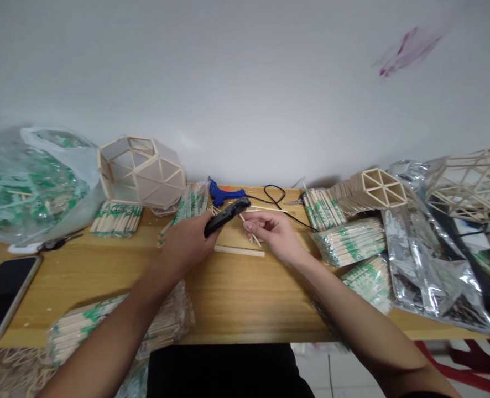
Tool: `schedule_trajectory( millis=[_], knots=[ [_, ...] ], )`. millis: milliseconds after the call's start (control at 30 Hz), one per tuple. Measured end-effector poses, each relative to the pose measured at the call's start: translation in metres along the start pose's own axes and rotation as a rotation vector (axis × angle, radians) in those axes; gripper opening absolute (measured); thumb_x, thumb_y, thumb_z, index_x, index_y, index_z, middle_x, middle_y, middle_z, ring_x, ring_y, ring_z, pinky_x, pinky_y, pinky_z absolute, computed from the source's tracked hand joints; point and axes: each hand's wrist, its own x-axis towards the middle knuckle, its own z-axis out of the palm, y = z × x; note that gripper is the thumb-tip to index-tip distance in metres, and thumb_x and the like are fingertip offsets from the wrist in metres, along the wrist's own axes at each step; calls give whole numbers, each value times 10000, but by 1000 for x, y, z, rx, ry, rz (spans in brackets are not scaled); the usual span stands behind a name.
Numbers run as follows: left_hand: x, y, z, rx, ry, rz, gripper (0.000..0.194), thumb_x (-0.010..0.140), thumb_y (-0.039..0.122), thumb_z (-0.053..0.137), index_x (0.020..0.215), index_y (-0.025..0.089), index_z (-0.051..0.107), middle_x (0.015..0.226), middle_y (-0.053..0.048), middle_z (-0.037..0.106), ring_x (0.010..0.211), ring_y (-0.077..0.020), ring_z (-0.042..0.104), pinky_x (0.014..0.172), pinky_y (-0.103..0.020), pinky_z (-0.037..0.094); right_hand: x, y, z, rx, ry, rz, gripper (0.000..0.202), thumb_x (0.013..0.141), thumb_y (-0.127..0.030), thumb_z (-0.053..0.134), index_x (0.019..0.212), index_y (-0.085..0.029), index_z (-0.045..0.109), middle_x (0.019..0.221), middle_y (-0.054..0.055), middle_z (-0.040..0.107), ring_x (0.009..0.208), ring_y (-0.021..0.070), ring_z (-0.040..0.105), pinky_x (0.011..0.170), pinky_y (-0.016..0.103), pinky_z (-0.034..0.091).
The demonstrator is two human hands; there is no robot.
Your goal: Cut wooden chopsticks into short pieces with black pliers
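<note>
My left hand (190,243) is closed around a black hand tool (227,216), whose kind I cannot make out. The tool's far end points up and to the right, close to a thin wooden stick (251,231). That stick is pinched between the thumb and fingers of my right hand (276,235) and slants down to the right. Just below on the table lies a wooden strip (239,251). Behind the hands rests a blue glue gun (227,193) with its black cord (276,200) trailing right. More loose sticks lie between the hands and the glue gun, partly hidden.
Wrapped chopstick packs (348,243) lie at right, beside a silver plastic bag (431,271). Wooden lattice frames (143,171) stand on both sides. At left are a large clear bag (33,182) and a phone (6,298). A wall (245,99) rises behind the table (253,309).
</note>
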Motion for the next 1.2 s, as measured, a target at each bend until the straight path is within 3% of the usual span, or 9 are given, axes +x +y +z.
schedule_trajectory(
  millis=[167,300,400,533,700,867,967,1067,1200],
  knots=[
    [6,-8,2,-408,67,-82,437,927,577,545,731,194,623,590,12,573,568,-156,527,546,-267,314,-1,0,0,18,-86,-89,409,865,-412,795,1228,-232,732,867,10,713,735,134,647,723,295,536],
    [3,-3,-4,-726,-110,-77,439,873,568,629,666,181,638,498,29,519,475,-120,482,500,-246,352,-1,-2,4,113,-82,-69,351,845,-426,820,1096,-230,672,818,-2,738,719,145,689,736,308,582],
    [0,0,-6,-855,-216,-51,427,852,575,671,735,167,711,495,19,553,456,-112,490,466,-231,351,0,-4,5,151,-39,-32,364,831,-444,835,1000,-237,588,777,-9,757,699,148,715,737,305,598],
    [0,-1,-7,-1033,-222,-85,383,822,546,732,836,163,723,636,-21,680,456,-104,510,441,-230,372,0,-6,5,192,27,-9,417,815,-477,842,940,-239,523,816,1,775,695,159,750,636,263,596],
    [0,2,-15,-1203,7,-144,311,706,396,850,882,162,745,727,-32,725,500,-99,554,486,-230,450,-1,-5,3,138,82,-33,420,810,-485,846,850,-219,523,811,26,779,665,163,752,543,231,569],
    [2,4,-17,-1217,224,-163,220,730,337,832,838,171,738,676,-23,702,512,-100,548,494,-229,453,-5,2,7,-4,-1,-38,367,865,-494,789,826,-199,574,853,67,787,701,173,743,550,246,561],
    [5,1,-13,-1207,311,-144,183,779,336,796,817,183,704,714,-27,719,521,-96,541,500,-229,457,-7,6,10,-314,-106,-194,310,976,-478,658,867,-188,646,866,78,771,775,194,730,677,310,585],
    [7,-1,-10,-1206,425,-158,170,798,329,776,806,191,676,669,-6,688,503,-92,527,491,-229,453,-8,11,12,-706,-274,-426,229,976,-407,684,961,-179,691,1008,112,745,971,244,696,884,386,561],
    [7,-1,-12,-1228,502,-185,169,794,330,760,798,211,640,604,32,617,482,-90,510,470,-231,429,-9,19,16,-948,-419,-451,129,1001,-207,620,1106,-165,683,1061,137,702,1001,257,666,886,389,547]
  ],
)
